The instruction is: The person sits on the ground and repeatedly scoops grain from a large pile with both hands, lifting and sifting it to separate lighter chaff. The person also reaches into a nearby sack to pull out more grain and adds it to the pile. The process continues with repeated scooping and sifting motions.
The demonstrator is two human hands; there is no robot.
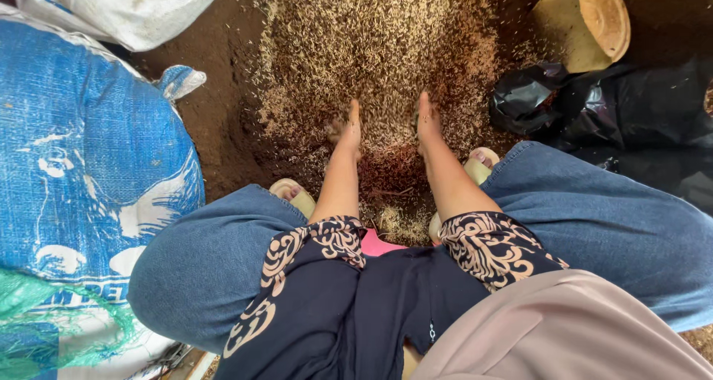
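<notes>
A wide heap of tan husks (379, 46) lies on dark brown soil (215, 105) in front of me. My left hand (349, 131) and my right hand (427, 120) are both stretched down into the near edge of the heap, edge-on, fingers straight and pressed together, palms facing each other about a hand's width apart. Husks lie between them. Neither hand grips anything that I can see. My knees in blue denim (594, 216) spread to either side, and my sandalled feet (484, 158) rest on the ground by the heap.
A full blue woven sack (82, 157) stands at the left, with a white sack (126, 5) behind it and green netting (44, 320) at its foot. A tan overturned pot (583, 20) and black plastic bags (616, 105) sit at the right.
</notes>
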